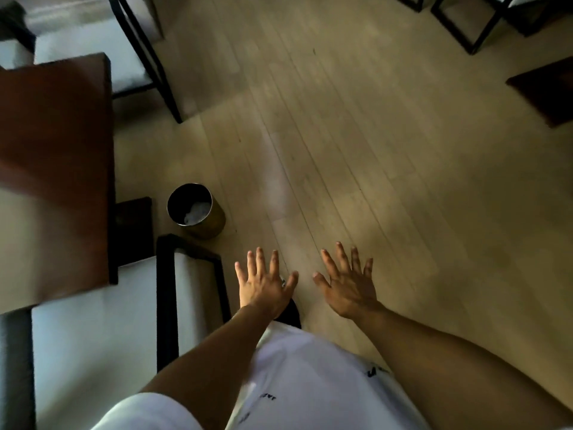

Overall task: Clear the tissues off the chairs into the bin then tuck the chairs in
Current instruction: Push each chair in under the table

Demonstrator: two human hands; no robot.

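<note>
Sitting at the bottom of the round metal bin [198, 212], left of centre in the frame, a small heap of crumpled white tissues [196, 212] can be seen. The bin stands upright on the pale plank floor [387, 156], just beside the corner of a dark wooden table [55, 169] that fills the left side of the picture. A dark block, probably the table's foot, is seen right next to the bin, though it's too dim there to be sure.

Just below the bin, in the lower left of the frame, a chair [167, 293] with a black frame and a pale cushioned seat is partly pushed under the table edge. No tissue is visible on the part of the seat that shows. A second chair [133, 57] of the same kind is seen at the upper left, blurred, and more black chair frames [459, 23] are cut off along the upper right edge. A dark reddish corner of another piece of furniture [545, 91] pokes in at the right edge.

Both hands are held out over the floor in the lower middle of the frame, backs up. The left hand [266, 287] is spread flat, fingers apart, nothing held, just to the right of the near chair's frame. The right hand [350, 287] is likewise splayed wide with nothing in it, well apart from any furniture. A white shirt with some dark print is seen at the bottom centre, and a dark shoe tip peeks out under the left wrist.
</note>
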